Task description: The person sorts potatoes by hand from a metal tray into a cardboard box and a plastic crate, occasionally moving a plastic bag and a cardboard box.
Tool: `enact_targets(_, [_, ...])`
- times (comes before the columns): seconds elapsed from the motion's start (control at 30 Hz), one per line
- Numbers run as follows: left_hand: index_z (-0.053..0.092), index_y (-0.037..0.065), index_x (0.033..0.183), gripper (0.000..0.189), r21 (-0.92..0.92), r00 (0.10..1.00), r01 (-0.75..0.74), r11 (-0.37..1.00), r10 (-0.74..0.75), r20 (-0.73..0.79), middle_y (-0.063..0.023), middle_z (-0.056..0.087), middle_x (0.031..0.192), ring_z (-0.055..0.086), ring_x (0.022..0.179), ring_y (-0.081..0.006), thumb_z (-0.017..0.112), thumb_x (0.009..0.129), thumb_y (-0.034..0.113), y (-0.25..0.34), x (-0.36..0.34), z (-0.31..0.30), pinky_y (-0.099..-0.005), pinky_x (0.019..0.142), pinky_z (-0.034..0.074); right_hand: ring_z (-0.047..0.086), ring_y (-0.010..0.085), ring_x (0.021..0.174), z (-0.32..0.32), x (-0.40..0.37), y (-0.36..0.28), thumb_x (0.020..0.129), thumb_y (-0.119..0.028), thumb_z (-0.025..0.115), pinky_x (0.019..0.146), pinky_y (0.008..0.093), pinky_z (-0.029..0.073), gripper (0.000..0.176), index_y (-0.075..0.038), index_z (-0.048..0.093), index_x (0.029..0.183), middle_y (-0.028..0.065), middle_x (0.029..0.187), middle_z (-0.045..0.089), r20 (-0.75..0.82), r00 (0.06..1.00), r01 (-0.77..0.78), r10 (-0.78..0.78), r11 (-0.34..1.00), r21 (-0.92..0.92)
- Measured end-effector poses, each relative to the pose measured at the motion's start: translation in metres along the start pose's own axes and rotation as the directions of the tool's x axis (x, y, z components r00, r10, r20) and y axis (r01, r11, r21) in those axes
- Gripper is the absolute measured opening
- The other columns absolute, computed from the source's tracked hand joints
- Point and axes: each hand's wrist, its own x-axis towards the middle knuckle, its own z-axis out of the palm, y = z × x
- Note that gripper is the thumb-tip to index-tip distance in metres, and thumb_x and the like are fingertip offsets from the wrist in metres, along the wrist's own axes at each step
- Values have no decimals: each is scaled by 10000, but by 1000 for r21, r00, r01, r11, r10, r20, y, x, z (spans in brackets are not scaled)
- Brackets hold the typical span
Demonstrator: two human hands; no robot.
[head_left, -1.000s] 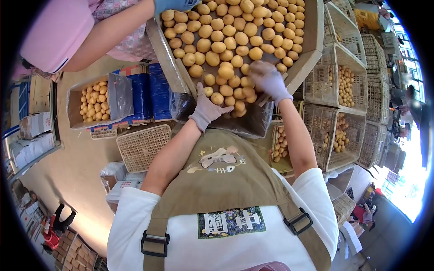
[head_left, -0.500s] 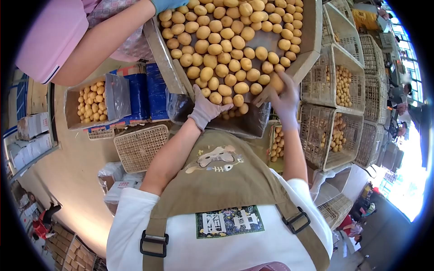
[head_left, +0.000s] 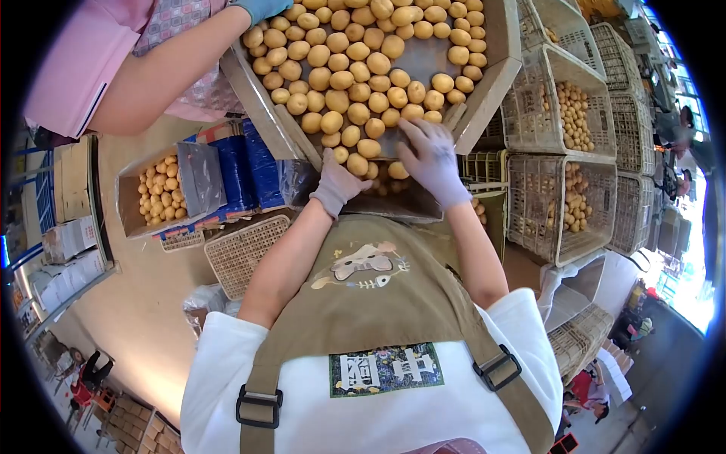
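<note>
Many round yellow-brown potatoes (head_left: 338, 101) lie on a sloping metal tray (head_left: 257, 106) with raised wooden sides. My left hand (head_left: 339, 184), in a pale glove, is at the left of the tray's mouth, fingers apart, beside the lowest potatoes. At the right of the mouth my right hand (head_left: 433, 161), also gloved, reaches up with fingers spread, its fingertips near the potatoes. Neither hand grips a potato. Below the mouth is a plastic-lined box (head_left: 401, 206) with potatoes inside, partly hidden by my hands and apron.
A co-worker's blue-gloved hand (head_left: 261, 9) rests at the tray's upper left. A lined box of potatoes (head_left: 201, 180) stands at the left, near an empty-looking crate (head_left: 246, 253). Stacked plastic crates (head_left: 525, 208) with potatoes line the right. Other people are far off.
My right hand has moved left and inward from the tray's right side, off the potato there. Several potatoes near the mouth have shifted. The view has shifted slightly.
</note>
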Motion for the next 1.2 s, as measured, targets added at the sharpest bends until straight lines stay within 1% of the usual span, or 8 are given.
enact_targets(0.1, [357, 140, 1485, 756, 152, 999, -23, 988, 27, -24, -92, 441, 1496, 390, 1396, -299, 513, 923, 620, 4, 0, -14, -552, 1133, 320, 575, 344, 1144, 24, 15, 21, 839, -334, 644, 1041, 463, 395, 428, -136, 654, 1218, 127, 1219, 627, 319, 933, -168, 170, 985, -34])
enact_targets(0.2, [353, 143, 1488, 773, 175, 993, -50, 983, 68, -94, -88, 432, 1502, 375, 1410, -278, 529, 916, 632, 5, 1, -22, -543, 1144, 301, 575, 363, 1149, 31, 20, 13, 823, -386, 653, 1040, 461, 402, 455, -182, 665, 1229, 140, 1236, 628, -55, 997, 26, -54, 906, -422])
enact_targets(0.33, [329, 218, 1507, 794, 8, 994, -79, 997, 80, -75, -56, 330, 1563, 305, 1447, -311, 477, 902, 710, 5, 10, -30, -684, 1130, 190, 506, 426, 1243, 17, 27, 28, 830, -450, 661, 1072, 535, 368, 412, -199, 719, 1152, 203, 1352, 543, 418, 887, -213, 196, 977, -8])
enact_targets(0.37, [311, 220, 1520, 820, -9, 996, -65, 998, 65, -55, -55, 325, 1569, 289, 1457, -314, 440, 898, 740, 4, 10, -28, -699, 1127, 179, 499, 411, 1250, 26, 25, 25, 815, -464, 663, 1078, 541, 354, 379, -191, 734, 1069, 201, 1352, 536, 181, 929, -336, 323, 941, 45])
enact_targets(0.5, [266, 206, 1548, 908, -38, 996, -21, 999, 18, -92, -64, 302, 1588, 266, 1473, -336, 306, 879, 820, 0, 15, -16, -745, 1090, 214, 531, 377, 1186, 17, 35, -4, 788, -387, 665, 1031, 485, 370, 309, -229, 746, 1041, 141, 1277, 581, 442, 852, -184, 281, 951, -249])
enact_targets(0.73, [346, 184, 1509, 753, -180, 996, 83, 980, -80, 25, -100, 386, 1538, 355, 1427, -358, 275, 951, 684, -1, 24, -19, -714, 1083, 292, 416, 370, 1372, 67, 34, -15, 806, -401, 649, 1138, 587, 214, 502, -337, 635, 1303, 174, 1507, 429, 363, 917, 255, -165, 943, -215])
enact_targets(1.03, [298, 202, 1529, 800, -258, 999, 27, 966, -31, -13, -109, 341, 1544, 312, 1426, -391, 337, 931, 733, 4, 11, -13, -731, 1081, 293, 396, 402, 1372, 35, 25, 28, 791, -357, 656, 1121, 587, 275, 472, -253, 671, 1251, 170, 1490, 447, 417, 890, -208, 185, 978, 10])
enact_targets(1.2, [302, 199, 1525, 840, -152, 998, 18, 988, -28, -62, -111, 335, 1550, 349, 1394, -419, 334, 904, 764, 1, 16, -7, -712, 1067, 345, 558, 342, 1176, 38, 21, 32, 823, -338, 649, 975, 471, 454, 315, -186, 708, 1093, 131, 1263, 623, 88, 996, 21, 7, 947, -321])
